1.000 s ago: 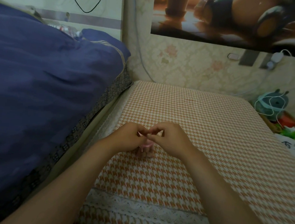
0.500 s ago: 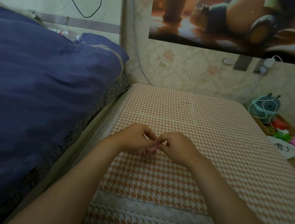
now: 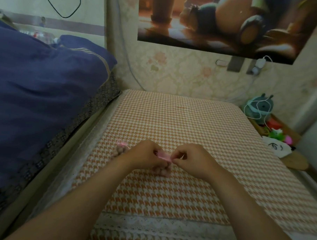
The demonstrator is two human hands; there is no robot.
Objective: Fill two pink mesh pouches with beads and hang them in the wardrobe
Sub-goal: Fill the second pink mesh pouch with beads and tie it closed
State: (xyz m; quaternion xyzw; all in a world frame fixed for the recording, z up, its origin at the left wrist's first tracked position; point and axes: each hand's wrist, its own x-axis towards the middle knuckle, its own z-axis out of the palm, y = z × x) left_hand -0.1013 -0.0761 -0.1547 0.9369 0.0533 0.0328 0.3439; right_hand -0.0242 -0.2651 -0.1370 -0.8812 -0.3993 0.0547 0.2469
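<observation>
both hands have drawn a little apart. left hand (image 3: 143, 154) and right hand (image 3: 192, 160) each pinch one end of a pink strip, the top of a pouch (image 3: 164, 156), now stretched between them. its lumpy, bead-filled body sags onto the cloth (image 3: 190, 121). second pouch (image 3: 121, 149) lies beside the left wrist, seemingly full. filling looks about finished, probably being drawn closed; hanging in the wardrobe is not yet done.

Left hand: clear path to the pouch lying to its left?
Likely yes: the spare pouch lies right beside the left hand, nothing between, though that hand now pinches the held pouch.
</observation>
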